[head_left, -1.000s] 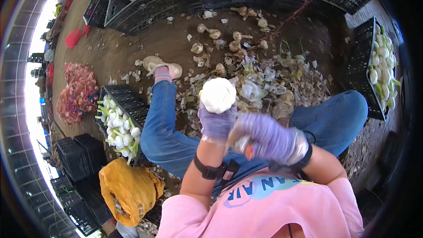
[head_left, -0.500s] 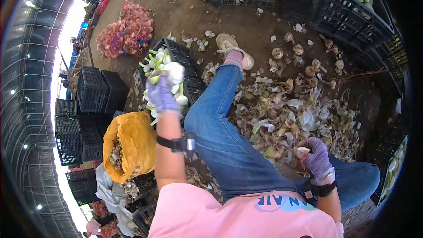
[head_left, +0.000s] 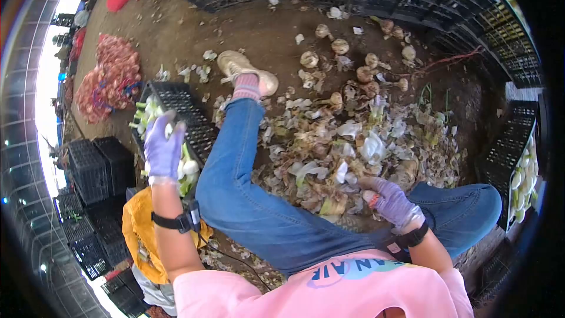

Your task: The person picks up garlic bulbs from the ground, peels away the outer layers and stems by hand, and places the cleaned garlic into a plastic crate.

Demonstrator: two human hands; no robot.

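Left hand [head_left: 163, 148] over crate [head_left: 197, 126]; right hand [head_left: 391, 200] at peel heap [head_left: 353, 141].
Left fingers [head_left: 154, 132] lie stretched above the crate, which holds white bulbs [head_left: 189, 168] with green stems. One bulb shows just past the fingertips; cannot tell if it is gripped. Right fingers are curled tight round a small orange tool [head_left: 372, 200]. Yellow bag [head_left: 138, 229] is just below the left wrist, with stacked crates [head_left: 88, 168] left of it. Red sacks [head_left: 109, 79] lie beyond the left fingers. Far right of the right fingers, a second crate [head_left: 503, 147] also holds bulbs.
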